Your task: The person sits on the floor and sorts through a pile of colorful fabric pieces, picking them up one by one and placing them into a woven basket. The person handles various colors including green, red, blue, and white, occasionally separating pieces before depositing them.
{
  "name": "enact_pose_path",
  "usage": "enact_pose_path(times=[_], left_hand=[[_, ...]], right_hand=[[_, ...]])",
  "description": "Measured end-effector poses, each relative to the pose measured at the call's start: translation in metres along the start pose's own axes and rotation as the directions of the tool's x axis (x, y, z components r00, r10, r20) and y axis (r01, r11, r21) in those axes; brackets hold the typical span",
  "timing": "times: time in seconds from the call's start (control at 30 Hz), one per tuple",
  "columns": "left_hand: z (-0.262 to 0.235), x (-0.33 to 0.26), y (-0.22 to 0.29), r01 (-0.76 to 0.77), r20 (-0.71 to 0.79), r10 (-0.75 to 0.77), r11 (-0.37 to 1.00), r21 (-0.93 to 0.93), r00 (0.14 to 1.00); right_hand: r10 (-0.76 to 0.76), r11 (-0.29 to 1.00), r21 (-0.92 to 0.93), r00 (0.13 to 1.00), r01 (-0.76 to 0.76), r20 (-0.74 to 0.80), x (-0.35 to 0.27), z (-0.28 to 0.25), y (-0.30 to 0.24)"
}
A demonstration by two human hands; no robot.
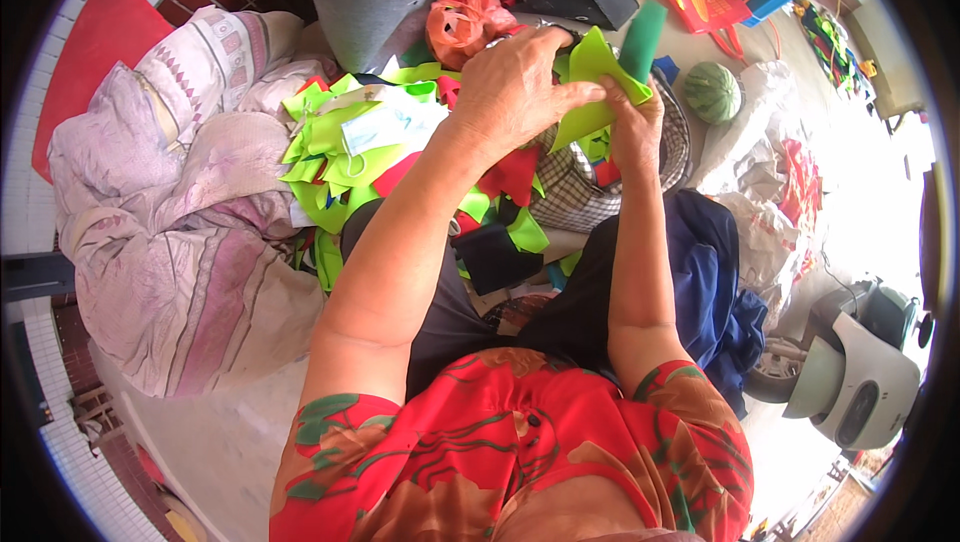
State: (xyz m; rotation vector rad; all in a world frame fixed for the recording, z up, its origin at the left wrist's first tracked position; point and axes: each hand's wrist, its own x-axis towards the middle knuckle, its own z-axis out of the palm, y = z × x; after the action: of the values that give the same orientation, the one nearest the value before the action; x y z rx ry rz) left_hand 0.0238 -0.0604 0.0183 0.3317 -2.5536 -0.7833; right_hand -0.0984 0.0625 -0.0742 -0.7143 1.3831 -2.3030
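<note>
Both my hands are raised over a checked cloth bag between my knees. My right hand grips a folded piece of lime-green fabric, with a dark green strip standing up beside it. My left hand is closed at the lime piece's left edge, its thumb lying on the fabric. A small dark thing shows by its fingertips, too hidden to name. Left of the bag lies a heap of lime-green scraps with red and black pieces. A light blue face mask rests on top.
Crumpled pale bedding lies at left. A grey fabric bin and a red plastic bag stand at the far side. Right are a watermelon, white plastic sacks, dark blue cloth and a grey-white wheeled machine.
</note>
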Motion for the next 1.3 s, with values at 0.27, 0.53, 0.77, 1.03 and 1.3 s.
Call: enact_pose_path(times=[0.27,0.53,0.77,1.03,1.3], left_hand=[[0.006,0.008,-0.009,-0.033,-0.212,-0.022,0.968,-0.251,0.977],[-0.005,0.013,-0.011,0.059,-0.124,-0.294,0.543,-0.838,0.948],[-0.024,0.016,-0.022,0.038,-0.091,-0.325,0.370,-0.928,0.941],[-0.034,0.020,-0.030,-0.065,-0.082,-0.271,0.073,-0.995,0.959],[-0.033,0.010,-0.020,0.200,0.178,-0.115,0.226,-0.953,0.977]], right_hand=[[-0.156,0.834,-0.531,0.987,0.153,0.040,-0.020,0.047,0.000],[0.031,0.882,-0.471,0.994,0.022,0.104,-0.015,0.044,-0.025],[0.144,0.916,-0.383,0.989,-0.117,0.042,-0.005,0.020,-0.042],[0.049,0.997,0.061,0.995,-0.044,-0.087,0.010,-0.022,-0.054],[-0.110,0.907,0.413,0.992,0.078,0.055,0.003,-0.031,-0.066]])
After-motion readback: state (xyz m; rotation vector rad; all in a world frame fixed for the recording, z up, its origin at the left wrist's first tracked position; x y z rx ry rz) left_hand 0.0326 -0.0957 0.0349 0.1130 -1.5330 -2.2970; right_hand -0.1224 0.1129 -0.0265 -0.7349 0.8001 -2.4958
